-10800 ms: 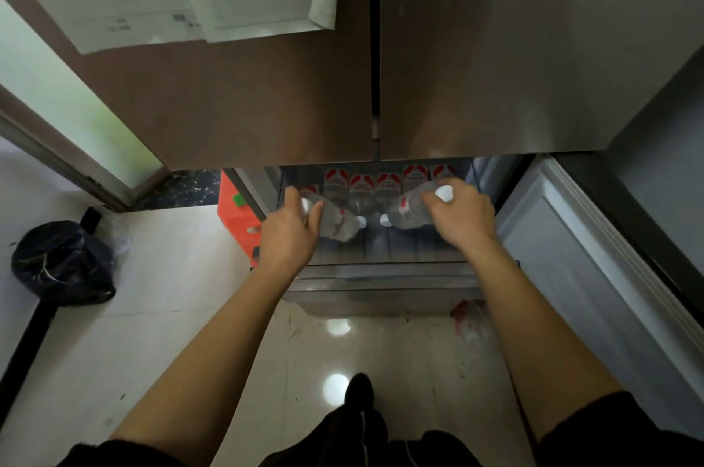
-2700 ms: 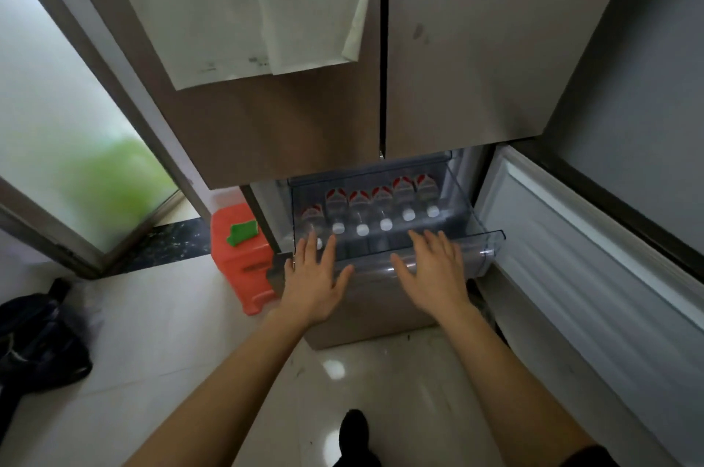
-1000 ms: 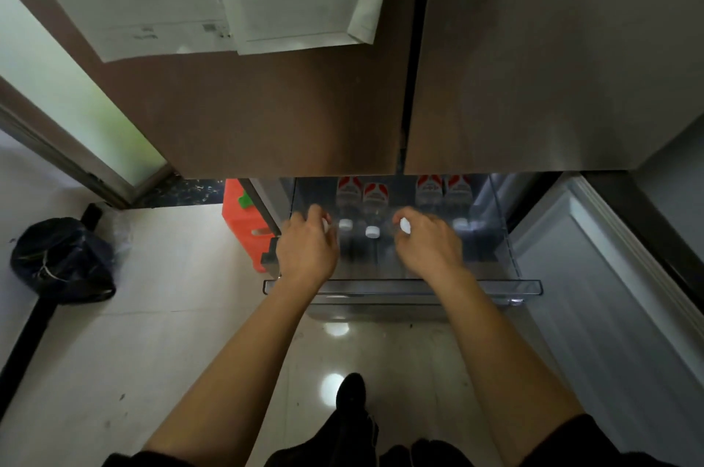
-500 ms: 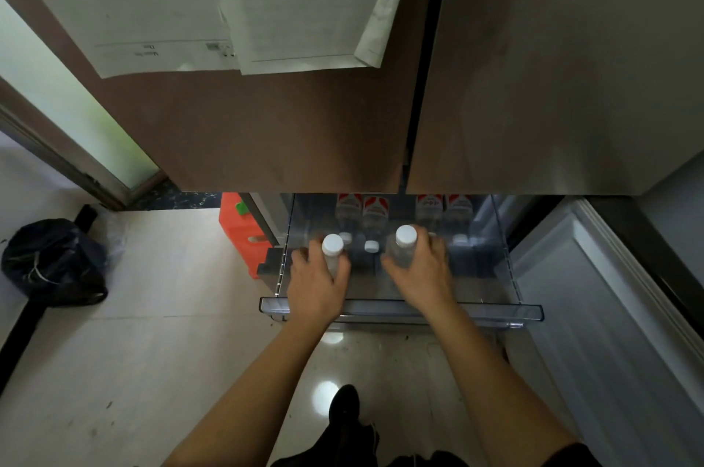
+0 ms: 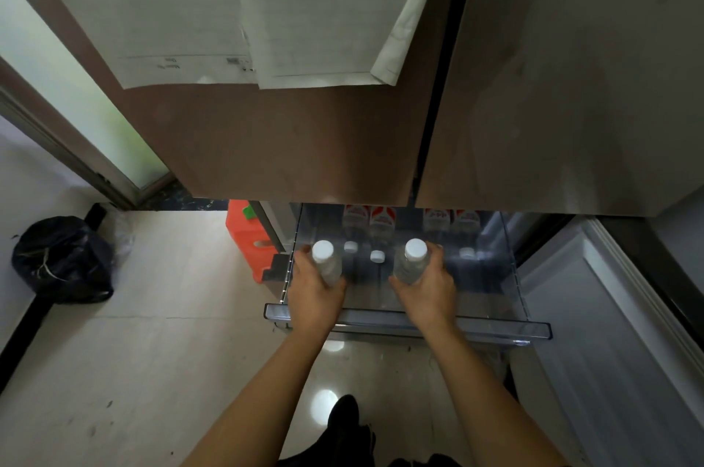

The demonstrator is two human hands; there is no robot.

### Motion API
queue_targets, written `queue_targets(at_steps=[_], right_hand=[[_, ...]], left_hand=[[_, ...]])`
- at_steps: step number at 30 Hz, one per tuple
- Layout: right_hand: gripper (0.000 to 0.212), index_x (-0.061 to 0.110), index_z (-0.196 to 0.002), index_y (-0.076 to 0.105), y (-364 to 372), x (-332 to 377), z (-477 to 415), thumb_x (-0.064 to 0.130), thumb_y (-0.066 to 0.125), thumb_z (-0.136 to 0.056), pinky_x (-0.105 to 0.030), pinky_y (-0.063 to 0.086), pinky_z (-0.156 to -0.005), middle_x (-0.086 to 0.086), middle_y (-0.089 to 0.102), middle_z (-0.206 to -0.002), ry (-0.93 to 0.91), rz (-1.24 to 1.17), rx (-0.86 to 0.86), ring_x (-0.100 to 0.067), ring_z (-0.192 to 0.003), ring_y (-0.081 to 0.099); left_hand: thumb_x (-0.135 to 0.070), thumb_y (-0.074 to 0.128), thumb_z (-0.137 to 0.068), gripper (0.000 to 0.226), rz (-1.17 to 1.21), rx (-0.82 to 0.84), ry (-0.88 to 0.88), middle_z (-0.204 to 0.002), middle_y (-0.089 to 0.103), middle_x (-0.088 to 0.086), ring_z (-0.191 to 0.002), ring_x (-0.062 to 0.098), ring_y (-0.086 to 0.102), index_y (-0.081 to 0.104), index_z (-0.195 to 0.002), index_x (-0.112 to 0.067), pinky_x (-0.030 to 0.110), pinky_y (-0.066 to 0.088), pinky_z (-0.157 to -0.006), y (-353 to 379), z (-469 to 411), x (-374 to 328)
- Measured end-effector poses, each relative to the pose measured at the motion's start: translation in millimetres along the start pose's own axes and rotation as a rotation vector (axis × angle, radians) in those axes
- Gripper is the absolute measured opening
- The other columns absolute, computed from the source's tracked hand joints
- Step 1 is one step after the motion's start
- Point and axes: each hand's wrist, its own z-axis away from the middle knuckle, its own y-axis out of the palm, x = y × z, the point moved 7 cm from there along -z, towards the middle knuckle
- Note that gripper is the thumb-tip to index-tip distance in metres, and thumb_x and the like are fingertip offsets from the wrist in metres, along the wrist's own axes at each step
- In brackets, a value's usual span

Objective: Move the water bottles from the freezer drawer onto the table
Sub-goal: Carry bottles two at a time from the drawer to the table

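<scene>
The clear freezer drawer (image 5: pixel 407 325) is pulled out below the closed fridge doors. My left hand (image 5: pixel 314 295) grips a clear water bottle with a white cap (image 5: pixel 327 261), held upright above the drawer's left side. My right hand (image 5: pixel 426 295) grips a second white-capped water bottle (image 5: pixel 411 261) over the drawer's middle. Several more bottles with red-and-white labels (image 5: pixel 377 223) stand in a row at the back of the drawer, partly hidden under the doors. The table is out of view.
An orange plastic stool (image 5: pixel 247 238) stands left of the drawer. A black rubbish bag (image 5: pixel 61 261) lies on the tiled floor at far left. The open lower freezer door (image 5: pixel 617 333) stands at the right. Papers (image 5: pixel 266 9) hang on the fridge door above.
Both hands have closed on a bottle each and lifted them upright out of the row. The view has risen slightly.
</scene>
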Motion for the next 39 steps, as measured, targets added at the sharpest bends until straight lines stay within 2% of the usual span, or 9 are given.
queue_targets(at_steps=[5, 9, 11, 14, 17, 24, 29, 34, 39], right_hand=[[0.080, 0.031, -0.140, 0.039, -21.4, 21.8, 16.6, 0.020, 0.084, -0.075, -0.034, 0.050, -0.092, -0.005, 0.060, -0.132, -0.140, -0.047, 0.018, -0.028, -0.121, 0.057], [0.082, 0.033, -0.143, 0.040, -47.1, 52.9, 41.9, 0.021, 0.084, -0.074, -0.030, 0.049, -0.093, -0.004, 0.061, -0.132, -0.333, -0.086, -0.013, -0.025, -0.119, 0.058], [0.082, 0.032, -0.143, 0.042, -54.5, 63.0, 61.6, 0.019, 0.084, -0.074, -0.027, 0.047, -0.093, -0.003, 0.061, -0.133, -0.414, -0.126, -0.023, -0.023, -0.119, 0.058], [0.081, 0.032, -0.142, 0.045, -55.3, 74.4, 89.9, 0.016, 0.085, -0.073, -0.032, 0.050, -0.095, 0.000, 0.062, -0.133, -0.491, -0.207, -0.012, -0.023, -0.119, 0.059], [0.083, 0.034, -0.141, 0.047, -42.7, 83.1, 119.7, 0.019, 0.087, -0.070, -0.032, 0.050, -0.091, 0.001, 0.063, -0.131, -0.508, -0.261, 0.033, -0.023, -0.117, 0.060], [0.086, 0.048, -0.140, 0.039, 9.0, 111.7, 224.0, 0.032, 0.088, -0.071, -0.040, 0.052, -0.094, 0.008, 0.060, -0.134, -0.658, -0.279, 0.244, -0.015, -0.117, 0.057], [0.086, 0.050, -0.141, 0.034, 56.2, 136.4, 325.4, 0.028, 0.083, -0.073, -0.047, 0.053, -0.096, 0.010, 0.058, -0.133, -0.801, -0.208, 0.348, -0.018, -0.119, 0.057], [0.078, 0.033, -0.144, 0.044, 114.9, 150.6, 454.3, 0.022, 0.080, -0.075, -0.028, 0.047, -0.093, 0.008, 0.060, -0.132, -0.924, -0.195, 0.458, -0.014, -0.117, 0.056], [0.080, 0.032, -0.144, 0.043, 188.6, 159.5, 610.8, 0.024, 0.081, -0.074, -0.034, 0.051, -0.092, 0.005, 0.062, -0.132, -0.979, -0.175, 0.607, -0.019, -0.115, 0.059]], left_hand=[[-0.028, 0.082, -0.078, 0.070, 0.166, -0.108, 0.021, -0.113, 0.055, -0.010, -0.102, 0.015, 0.057, 0.036, -0.131, -0.030, 0.030, 0.049, -0.088, -30.4, 13.5, -25.3], [-0.039, 0.083, -0.075, 0.075, 0.250, -0.216, 0.082, -0.122, 0.054, -0.013, -0.108, 0.010, 0.056, 0.024, -0.120, -0.052, 0.027, 0.048, -0.092, -64.5, 41.5, -55.1], [-0.046, 0.085, -0.071, 0.078, 0.245, -0.299, 0.099, -0.133, 0.054, -0.008, -0.116, 0.011, 0.057, 0.033, -0.129, -0.041, 0.031, 0.051, -0.099, -87.3, 62.9, -57.6], [-0.038, 0.085, -0.074, 0.072, 0.225, -0.403, 0.088, -0.122, 0.060, -0.005, -0.106, 0.010, 0.059, 0.042, -0.131, -0.026, 0.015, 0.048, -0.087, -121.6, 103.6, -53.3], [-0.036, 0.084, -0.075, 0.058, 0.214, -0.539, 0.070, -0.107, 0.061, -0.013, -0.093, 0.003, 0.057, 0.044, -0.117, -0.035, 0.004, 0.039, -0.073, -160.1, 145.0, -37.3], [-0.036, 0.082, -0.077, 0.054, 0.177, -0.797, -0.044, -0.101, 0.059, -0.017, -0.092, 0.006, 0.057, 0.044, -0.115, -0.038, 0.035, 0.053, -0.084, -248.6, 231.2, 24.5], [-0.035, 0.083, -0.077, 0.059, 0.152, -0.889, -0.097, -0.107, 0.054, -0.016, -0.095, 0.007, 0.054, 0.041, -0.118, -0.041, 0.032, 0.050, -0.087, -314.4, 302.2, 82.9], [-0.038, 0.083, -0.076, 0.067, 0.174, -1.001, -0.203, -0.120, 0.057, -0.010, -0.109, 0.012, 0.056, 0.045, -0.130, -0.029, 0.041, 0.051, -0.098, -397.1, 396.4, 170.1], [-0.036, 0.083, -0.077, 0.074, 0.179, -1.109, -0.343, -0.118, 0.051, -0.015, -0.107, 0.010, 0.051, 0.041, -0.137, -0.032, 0.039, 0.049, -0.096, -495.6, 508.6, 268.6]])
